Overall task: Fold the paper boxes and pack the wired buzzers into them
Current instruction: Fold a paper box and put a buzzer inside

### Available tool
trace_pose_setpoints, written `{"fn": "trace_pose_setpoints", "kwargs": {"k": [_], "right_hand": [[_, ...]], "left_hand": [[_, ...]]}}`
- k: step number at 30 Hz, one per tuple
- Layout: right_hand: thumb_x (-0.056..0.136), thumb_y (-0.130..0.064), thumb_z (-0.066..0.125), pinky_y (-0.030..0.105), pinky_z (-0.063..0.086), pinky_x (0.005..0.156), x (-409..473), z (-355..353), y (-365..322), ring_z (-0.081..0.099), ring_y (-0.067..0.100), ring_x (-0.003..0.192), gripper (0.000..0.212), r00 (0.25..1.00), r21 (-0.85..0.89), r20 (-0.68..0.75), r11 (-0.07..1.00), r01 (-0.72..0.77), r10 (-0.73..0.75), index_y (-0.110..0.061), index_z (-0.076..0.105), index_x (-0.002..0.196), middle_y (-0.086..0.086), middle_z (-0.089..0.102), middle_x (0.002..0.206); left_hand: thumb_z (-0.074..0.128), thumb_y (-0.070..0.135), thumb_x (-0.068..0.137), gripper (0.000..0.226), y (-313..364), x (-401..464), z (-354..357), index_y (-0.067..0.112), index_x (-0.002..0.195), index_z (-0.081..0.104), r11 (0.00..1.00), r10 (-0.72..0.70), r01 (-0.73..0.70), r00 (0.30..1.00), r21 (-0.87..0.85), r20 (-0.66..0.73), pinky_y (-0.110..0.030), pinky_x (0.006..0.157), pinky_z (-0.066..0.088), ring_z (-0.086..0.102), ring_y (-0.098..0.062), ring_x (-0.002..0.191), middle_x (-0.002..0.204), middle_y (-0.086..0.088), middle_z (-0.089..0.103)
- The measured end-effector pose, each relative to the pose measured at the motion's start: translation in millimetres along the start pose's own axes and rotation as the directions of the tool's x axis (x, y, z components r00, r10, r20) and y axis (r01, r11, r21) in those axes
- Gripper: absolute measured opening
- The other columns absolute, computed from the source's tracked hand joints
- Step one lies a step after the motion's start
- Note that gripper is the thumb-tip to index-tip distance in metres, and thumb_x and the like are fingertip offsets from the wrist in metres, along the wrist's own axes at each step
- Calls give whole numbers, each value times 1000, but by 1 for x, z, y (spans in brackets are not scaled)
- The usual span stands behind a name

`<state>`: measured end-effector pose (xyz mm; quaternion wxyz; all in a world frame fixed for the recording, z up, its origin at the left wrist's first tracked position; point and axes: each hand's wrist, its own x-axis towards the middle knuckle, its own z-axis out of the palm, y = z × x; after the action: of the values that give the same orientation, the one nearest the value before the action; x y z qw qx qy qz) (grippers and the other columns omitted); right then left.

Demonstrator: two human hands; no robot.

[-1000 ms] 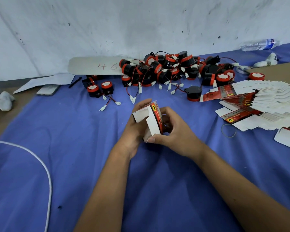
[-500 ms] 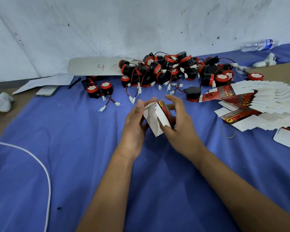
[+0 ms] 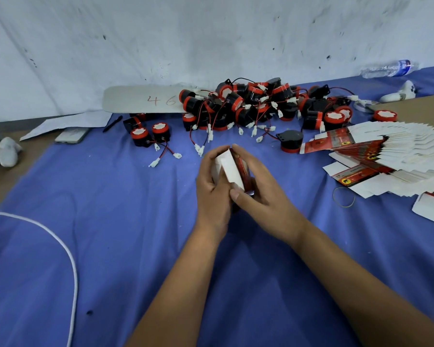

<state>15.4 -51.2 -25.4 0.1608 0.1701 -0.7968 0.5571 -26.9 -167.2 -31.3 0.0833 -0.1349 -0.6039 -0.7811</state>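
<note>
— How are the hands set?

— Both meet at the middle of the frame, forearms running in from the lower edge. The left hand (image 3: 212, 186) curls round the left side of a paper box (image 3: 229, 170), fingertips up at its top corner. The right hand (image 3: 261, 189) grips the box's red printed side, thumb laid across the lower white edge. The box is held tilted between them, just above the blue cloth (image 3: 135, 234).

— And the buzzers?

— A heap of wired buzzers (image 3: 256, 103) lies at upper centre, against the white wall, with two more (image 3: 150, 134) apart to its left. One black buzzer (image 3: 290, 141) stands just beside the fan of flat boxes (image 3: 386, 156) at the right edge.

— Room to move?

— Bare cloth spreads left of the hands and below them. A white cable (image 3: 68, 251) curves through the lower left. A rubber band (image 3: 343, 196) lies right of the hands, near the flat boxes.
</note>
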Motion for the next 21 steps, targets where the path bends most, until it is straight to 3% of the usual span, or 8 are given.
{"fn": "trace_pose_setpoints", "kwargs": {"k": [2, 4, 8, 10, 12, 17, 19, 21], "right_hand": [[97, -6, 56, 37, 48, 104, 0, 4, -2, 46, 16, 136, 65, 1000, -11, -5, 1000, 23, -23, -22, 32, 156, -3, 45, 146], [99, -2, 55, 43, 47, 107, 2, 7, -2, 44, 18, 138, 62, 999, 0, -25, 1000, 24, -24, -18, 34, 154, -3, 44, 149], [99, -18, 58, 46, 50, 104, 2, 9, -5, 52, 22, 133, 56, 998, 330, 52, 943, -49, 33, -19, 35, 150, 2, 50, 145], [95, -35, 61, 40, 55, 92, 3, 12, -7, 61, 22, 122, 52, 992, 487, 4, 866, -114, 129, -23, 39, 141, 4, 57, 135], [89, -38, 68, 36, 57, 85, 7, 15, -6, 68, 20, 112, 56, 967, 528, -77, 833, -167, 243, -24, 39, 135, 6, 64, 125], [93, -24, 73, 35, 61, 75, 11, 11, 4, 72, 21, 104, 46, 927, 562, -168, 805, -190, 336, -20, 46, 129, 0, 72, 114], [94, -24, 71, 36, 62, 72, 12, 8, 6, 72, 19, 101, 36, 918, 534, -193, 822, -199, 347, -20, 52, 125, -3, 73, 110], [96, -22, 68, 37, 62, 73, 13, 5, 9, 72, 19, 101, 30, 916, 515, -202, 833, -201, 345, -20, 55, 124, -3, 72, 111]], "left_hand": [[37, -15, 92, 54, 0, 1, 0, 22, 120, 65, 1000, 7, -7, 999, 1, -51, -66, 87, 57, 66, -34, 114, 126, -14, 67], [38, -14, 96, 54, 0, 1, -1, 26, 119, 67, 998, 37, -32, 994, 52, -99, -67, 94, 53, 64, -34, 118, 126, -11, 67], [52, -11, 97, 40, 1, -3, -1, 16, 124, 66, 971, 192, -173, 976, 165, -106, -55, 96, 56, 66, -26, 114, 124, -9, 64], [57, -7, 97, 34, 1, -6, 0, 12, 124, 65, 942, 284, -273, 958, 196, -33, -45, 90, 58, 66, -27, 110, 123, -14, 60], [54, -9, 97, 38, 0, -5, 2, 13, 124, 67, 899, 347, -343, 937, 273, 35, -29, 89, 55, 64, -18, 111, 123, -10, 59], [37, -5, 102, 48, 4, -3, 6, 18, 139, 58, 961, 165, -189, 978, 202, 130, -29, 97, 53, 60, -6, 121, 134, 9, 61], [40, -4, 98, 53, 6, -1, 1, 17, 145, 53, 975, 97, -131, 978, 180, 183, -24, 103, 48, 54, 1, 129, 140, 16, 59], [48, 5, 86, 65, 6, 2, -8, 19, 149, 48, 960, 54, -130, 955, 248, 291, -35, 114, 44, 42, -5, 145, 151, 15, 52]]}}
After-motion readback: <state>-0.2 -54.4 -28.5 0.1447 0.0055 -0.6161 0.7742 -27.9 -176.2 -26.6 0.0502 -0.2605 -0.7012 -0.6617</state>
